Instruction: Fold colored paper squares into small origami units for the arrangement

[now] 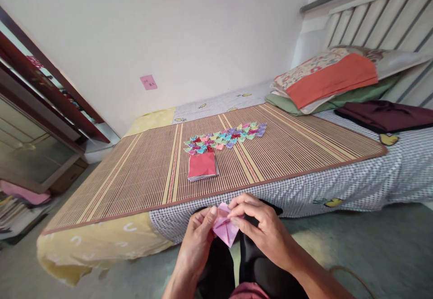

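Observation:
A pink sheet of origami paper (pixel 227 232), partly folded into a diamond with creases meeting near its middle, is held above my knees. My left hand (pixel 200 232) pinches its left corner between thumb and fingers. On the opposite side, my right hand (pixel 259 220) has its fingertips closed on the right edge of the paper. Beyond my hands, a stack of square paper (pixel 202 165) with a red sheet on top lies on the bed mat. Just behind the stack, several small folded paper pieces (pixel 232 135) in many colours stand in rows.
The striped bed mat (pixel 135 172) covers most of the bed. Pillows (pixel 334 80) and a folded dark maroon cloth (pixel 382 115) lie at the right, by the headboard (pixel 382 17). A pink note (pixel 148 82) is on the wall. At the left stands a cabinet (pixel 30 141).

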The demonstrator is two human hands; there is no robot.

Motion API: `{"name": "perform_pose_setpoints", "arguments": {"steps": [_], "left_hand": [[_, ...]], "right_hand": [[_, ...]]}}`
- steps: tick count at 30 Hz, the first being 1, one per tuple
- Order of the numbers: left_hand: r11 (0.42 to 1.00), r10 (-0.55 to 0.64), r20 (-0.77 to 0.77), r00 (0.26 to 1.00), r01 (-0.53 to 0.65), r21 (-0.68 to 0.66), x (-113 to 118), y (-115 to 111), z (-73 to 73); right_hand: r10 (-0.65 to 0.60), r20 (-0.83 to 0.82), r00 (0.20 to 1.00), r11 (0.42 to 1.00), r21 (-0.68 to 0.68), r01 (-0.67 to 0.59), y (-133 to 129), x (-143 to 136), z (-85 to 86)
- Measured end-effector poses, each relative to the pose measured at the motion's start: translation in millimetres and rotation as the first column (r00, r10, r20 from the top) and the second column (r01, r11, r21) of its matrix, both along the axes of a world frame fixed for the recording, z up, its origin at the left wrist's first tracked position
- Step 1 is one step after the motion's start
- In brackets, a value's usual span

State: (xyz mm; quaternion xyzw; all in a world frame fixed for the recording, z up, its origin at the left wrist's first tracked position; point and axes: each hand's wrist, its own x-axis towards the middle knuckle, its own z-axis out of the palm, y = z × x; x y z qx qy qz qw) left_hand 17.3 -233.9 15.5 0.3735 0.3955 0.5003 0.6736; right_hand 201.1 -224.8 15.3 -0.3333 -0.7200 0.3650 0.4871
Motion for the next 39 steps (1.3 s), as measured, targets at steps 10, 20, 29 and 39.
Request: {"name": "perform_pose_setpoints", "arguments": {"steps": [10,20,29,39], "left_hand": [[0.997,0.069,-0.133,0.989,-0.064,0.04,-2,-6,-6.2],[0.98,0.167,-0.301,0.939,-0.126,0.151,3,-12,-2.3],[0.991,0.103,-0.298,0.949,-0.072,0.112,2,-11,-1.2],[0.976,0.088,-0.37,0.925,-0.006,0.216,0,-16,-2.3]], "right_hand": [[-0.133,-0.056,0.99,0.991,0.018,0.134,-5,-6,-3.0],[-0.15,-0.044,0.988,0.989,0.006,0.15,-7,-9,-5.8],[-0.126,-0.055,0.991,0.992,-0.038,0.124,-7,-10,-1.6],[-0.072,-0.179,0.981,0.963,-0.267,0.022,-6,-10,-7.3]]}}
